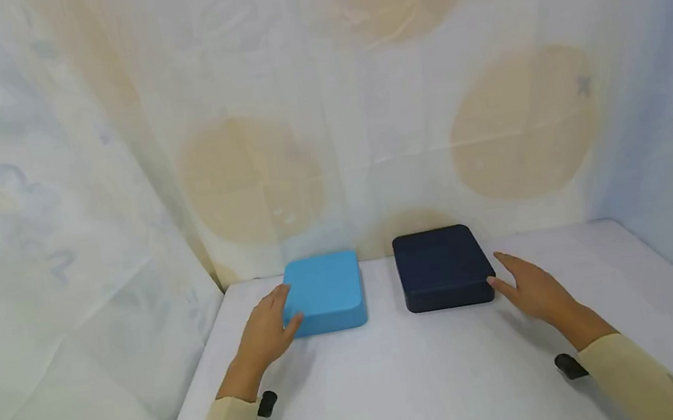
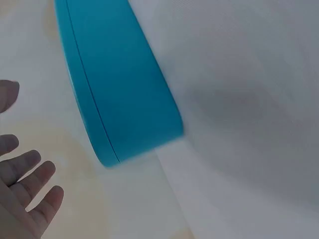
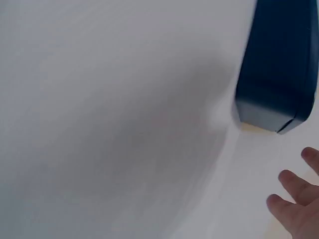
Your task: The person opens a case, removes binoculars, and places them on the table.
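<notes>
Light blue rounded square box (image 1: 325, 291): uniform sky blue, no print; left wrist view shows same plain blue on side wall, thin darker seam line. Dark navy rounded square box (image 1: 442, 266): near-black blue, plain, matte. White cloth-covered table (image 1: 417, 388): plain white. Pale fabric backdrop (image 1: 357, 89): off-white, large tan round blotches, faint bluish floral pattern on left panel, bluish tint on right. Beige long sleeves (image 1: 640, 375): plain pale tan. Black wrist-mounted devices (image 1: 266, 403): solid black.

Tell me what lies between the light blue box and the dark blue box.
Nothing: only a bare strip of white table separates the light blue box from the dark blue box, as the head view shows.
</notes>
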